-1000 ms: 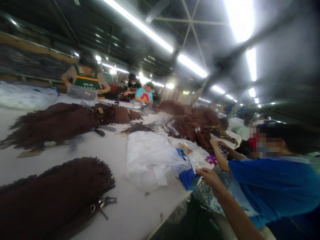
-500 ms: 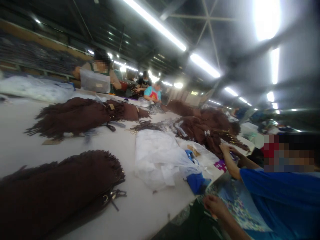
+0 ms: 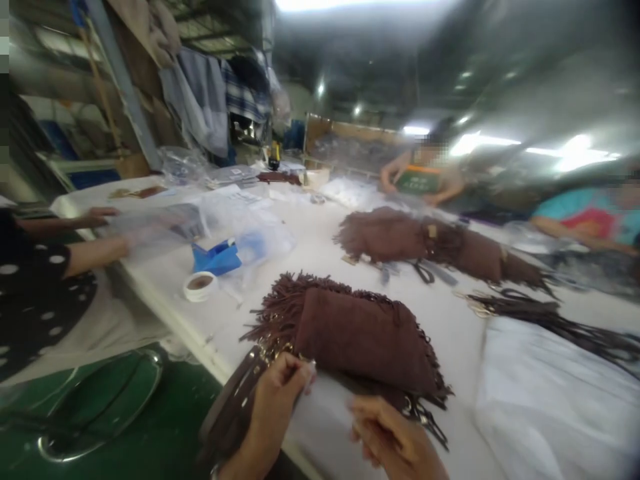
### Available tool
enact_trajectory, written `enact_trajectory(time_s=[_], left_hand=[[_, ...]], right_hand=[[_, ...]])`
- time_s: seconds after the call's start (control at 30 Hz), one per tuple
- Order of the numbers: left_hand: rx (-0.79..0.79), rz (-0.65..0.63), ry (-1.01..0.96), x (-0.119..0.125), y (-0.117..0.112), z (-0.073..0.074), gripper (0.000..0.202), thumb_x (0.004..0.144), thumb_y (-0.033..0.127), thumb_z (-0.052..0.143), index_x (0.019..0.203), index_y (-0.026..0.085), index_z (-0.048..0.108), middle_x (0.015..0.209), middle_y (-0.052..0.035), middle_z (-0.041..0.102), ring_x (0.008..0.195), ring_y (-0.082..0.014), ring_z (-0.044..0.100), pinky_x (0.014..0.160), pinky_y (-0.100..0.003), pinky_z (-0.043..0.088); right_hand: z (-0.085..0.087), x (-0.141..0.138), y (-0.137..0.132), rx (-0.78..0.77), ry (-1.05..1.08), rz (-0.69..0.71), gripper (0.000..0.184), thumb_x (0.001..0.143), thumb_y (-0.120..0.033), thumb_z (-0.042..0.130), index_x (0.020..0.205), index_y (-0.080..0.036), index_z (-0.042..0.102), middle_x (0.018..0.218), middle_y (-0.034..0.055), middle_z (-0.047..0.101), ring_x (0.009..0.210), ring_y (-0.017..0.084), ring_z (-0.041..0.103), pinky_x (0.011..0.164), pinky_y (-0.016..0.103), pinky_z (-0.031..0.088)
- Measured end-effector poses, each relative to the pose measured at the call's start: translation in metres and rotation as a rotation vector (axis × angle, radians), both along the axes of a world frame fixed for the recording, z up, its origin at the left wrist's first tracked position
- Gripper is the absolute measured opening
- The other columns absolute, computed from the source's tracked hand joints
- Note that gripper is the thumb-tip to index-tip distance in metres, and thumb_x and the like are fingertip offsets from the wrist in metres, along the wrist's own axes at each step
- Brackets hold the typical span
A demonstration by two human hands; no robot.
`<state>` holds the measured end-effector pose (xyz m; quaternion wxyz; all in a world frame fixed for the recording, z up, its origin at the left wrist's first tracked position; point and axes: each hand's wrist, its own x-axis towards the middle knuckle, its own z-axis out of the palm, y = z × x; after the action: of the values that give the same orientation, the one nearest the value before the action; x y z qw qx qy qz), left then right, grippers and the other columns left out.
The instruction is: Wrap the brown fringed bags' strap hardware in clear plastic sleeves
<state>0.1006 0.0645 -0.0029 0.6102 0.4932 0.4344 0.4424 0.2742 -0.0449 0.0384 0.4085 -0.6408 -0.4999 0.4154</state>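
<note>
Where the white surface [image 3: 320,250] comes to its near edge, we log a brown fringed bag [image 3: 360,330] lying flat, with its fringe spread along the far and right sides. The left hand [image 3: 280,393] is closed, its fingertips pinched on the bag's near left corner beside the metal fittings. A broad brown strap [image 3: 233,407] hangs from that corner over the edge. The right hand [image 3: 395,440] sits low at the bag's near right corner with curled fingers, close to dark cords. Through the blur we cannot tell whether it grips anything. To the left and well apart from the bag are a tape roll [image 3: 200,285] and a blue dispenser [image 3: 216,257], just beside each other. A second brown fringed heap [image 3: 415,237] lies farther across. White plastic sheeting [image 3: 555,393] lies to the right. A co-worker's forearm [image 3: 95,250] rests on the left edge. Two more people sit at the far side.
</note>
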Motion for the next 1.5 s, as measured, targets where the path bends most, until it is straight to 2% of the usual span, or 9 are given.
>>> enact_trajectory(time_s=[0.1,0.2,0.3,0.47,0.63,0.83,1.03,1.3,1.5], left_hand=[[-0.021,-0.021,-0.076,0.000,0.000,-0.005,0.025,0.083,0.039,0.066,0.078,0.016,0.058,0.070,-0.0011,0.061,0.066,-0.0148,0.053,0.064,-0.024,0.041],[-0.021,-0.007,-0.114,-0.001,0.001,-0.009,0.024,0.082,0.038,0.067,0.080,0.016,0.058,0.075,-0.0026,0.063,0.072,-0.0173,0.056,0.066,-0.025,0.042],[-0.023,0.002,-0.095,-0.001,0.001,-0.010,0.023,0.083,0.037,0.067,0.080,0.016,0.058,0.076,-0.0028,0.064,0.073,-0.0174,0.056,0.065,-0.025,0.041],[-0.037,-0.001,-0.107,0.000,0.001,-0.011,0.024,0.083,0.038,0.067,0.078,0.016,0.059,0.074,-0.0021,0.062,0.069,-0.0154,0.053,0.061,-0.023,0.039],[-0.036,-0.022,-0.133,0.000,0.001,-0.012,0.023,0.084,0.037,0.066,0.078,0.017,0.058,0.070,-0.0008,0.060,0.066,-0.0141,0.053,0.063,-0.023,0.040],[-0.019,-0.015,-0.139,0.001,0.002,-0.014,0.021,0.084,0.036,0.065,0.079,0.016,0.059,0.073,-0.0031,0.063,0.071,-0.0170,0.056,0.064,-0.025,0.041],[-0.017,-0.018,-0.202,0.001,0.002,-0.018,0.020,0.084,0.034,0.064,0.077,0.017,0.057,0.071,-0.0024,0.062,0.069,-0.0173,0.057,0.063,-0.026,0.042],[-0.008,-0.020,-0.210,0.000,0.002,-0.020,0.020,0.084,0.035,0.065,0.078,0.016,0.060,0.073,-0.0025,0.062,0.070,-0.0171,0.056,0.065,-0.025,0.042],[-0.010,-0.017,-0.214,0.000,0.002,-0.017,0.025,0.083,0.039,0.066,0.077,0.016,0.060,0.070,-0.0014,0.059,0.066,-0.0151,0.051,0.062,-0.023,0.040]], right_hand=[[0.016,-0.025,0.047,0.079,-0.076,0.116,0.030,0.092,-0.043,0.049,0.099,-0.021,0.068,0.076,0.0014,0.066,0.065,0.014,0.056,0.058,0.023,0.042],[0.023,-0.031,0.064,0.082,-0.122,0.177,0.021,0.091,-0.033,0.052,0.099,-0.021,0.068,0.081,0.0016,0.066,0.074,0.016,0.059,0.065,0.024,0.043],[0.022,-0.030,0.064,0.045,-0.120,0.198,0.020,0.091,-0.035,0.054,0.099,-0.022,0.067,0.086,0.0021,0.065,0.078,0.017,0.059,0.064,0.024,0.042],[0.013,-0.030,0.061,0.118,-0.013,0.139,0.026,0.091,-0.042,0.053,0.084,-0.019,0.064,0.099,0.0049,0.061,0.066,0.012,0.053,0.056,0.022,0.042],[0.011,-0.032,0.063,0.048,0.003,0.114,0.028,0.092,-0.045,0.053,0.085,-0.019,0.063,0.065,-0.0020,0.055,0.060,0.012,0.052,0.057,0.022,0.041],[0.007,-0.035,0.067,0.084,-0.131,0.081,0.029,0.091,-0.046,0.054,0.089,-0.021,0.066,0.066,-0.0015,0.056,0.059,0.013,0.053,0.058,0.021,0.041],[0.002,-0.037,0.070,0.172,-0.260,0.128,0.030,0.094,-0.046,0.049,0.090,-0.021,0.066,0.065,-0.0004,0.057,0.059,0.014,0.053,0.057,0.021,0.042],[0.010,-0.031,0.078,0.140,-0.322,0.234,0.027,0.095,-0.041,0.048,0.089,-0.022,0.065,0.065,-0.0023,0.053,0.059,0.012,0.051,0.057,0.020,0.039],[0.023,-0.032,0.087,0.081,-0.316,0.318,0.020,0.095,-0.031,0.049,0.089,-0.022,0.066,0.064,-0.0039,0.051,0.059,0.012,0.050,0.057,0.021,0.036]])
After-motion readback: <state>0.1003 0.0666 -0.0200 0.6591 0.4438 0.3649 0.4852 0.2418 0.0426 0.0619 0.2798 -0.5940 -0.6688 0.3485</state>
